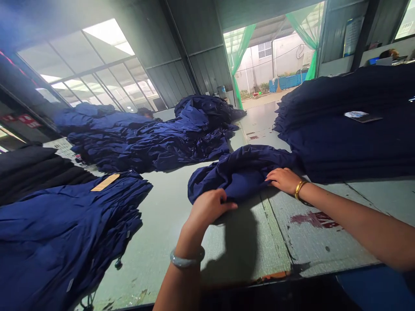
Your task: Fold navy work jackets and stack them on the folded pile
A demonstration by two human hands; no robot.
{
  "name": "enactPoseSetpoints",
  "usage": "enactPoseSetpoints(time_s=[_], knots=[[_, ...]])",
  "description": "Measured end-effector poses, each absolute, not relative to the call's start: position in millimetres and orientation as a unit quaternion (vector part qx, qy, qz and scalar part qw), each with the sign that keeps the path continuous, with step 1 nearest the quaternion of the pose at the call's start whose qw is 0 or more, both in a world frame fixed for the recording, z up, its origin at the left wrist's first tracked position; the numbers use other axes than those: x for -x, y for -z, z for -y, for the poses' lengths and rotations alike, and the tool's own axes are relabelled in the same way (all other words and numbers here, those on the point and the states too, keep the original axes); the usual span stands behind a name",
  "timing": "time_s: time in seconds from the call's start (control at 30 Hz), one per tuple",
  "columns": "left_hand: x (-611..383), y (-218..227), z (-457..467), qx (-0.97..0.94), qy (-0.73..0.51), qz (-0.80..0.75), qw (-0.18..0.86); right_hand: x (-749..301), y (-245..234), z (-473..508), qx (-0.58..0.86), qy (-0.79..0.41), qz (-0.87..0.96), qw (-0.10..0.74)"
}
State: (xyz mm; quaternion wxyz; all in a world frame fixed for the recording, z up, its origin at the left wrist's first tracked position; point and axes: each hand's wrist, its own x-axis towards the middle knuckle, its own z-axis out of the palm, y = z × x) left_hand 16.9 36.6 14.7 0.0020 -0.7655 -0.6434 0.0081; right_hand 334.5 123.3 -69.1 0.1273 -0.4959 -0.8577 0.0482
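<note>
A bunched navy blue garment [241, 183] lies on the pale green table in front of me; its exact kind cannot be made out. My left hand [209, 206], with a pale bangle at the wrist, has its fingers curled over the garment's near left edge and the thumb pointing right. At the garment's right side, my right hand [283, 180], wearing a gold bracelet, is closed on the cloth. Some fingertips are hidden in the folds.
Folded navy garments [65, 229] with a tan tag [105, 182] lie at left, dark ones behind. A loose navy heap [155, 138] spreads across the far side. At right rises a tall dark stack [350, 138] with a card [363, 116] on it. The worn table [171, 229] ends near me.
</note>
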Motion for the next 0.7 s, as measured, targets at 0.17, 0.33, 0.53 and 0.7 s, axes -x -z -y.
enactPoseSetpoints(time_s=[0.17, 0.33, 0.53, 0.7], knots=[[-9, -3, -41, 0.757, -0.07, 0.647, 0.052, -333, 55, -122, 0.498, -0.079, 0.854, 0.131], [6, -7, -56, 0.72, 0.089, 0.688, -0.024, -341, 39, -119, 0.522, -0.112, 0.81, 0.244], [13, -8, -64, 0.615, 0.422, 0.623, -0.234, -354, 32, -124, 0.499, -0.035, 0.725, 0.473], [7, 9, -82, 0.551, 0.324, 0.768, -0.039, -349, 29, -107, 0.473, 0.101, 0.784, 0.389]])
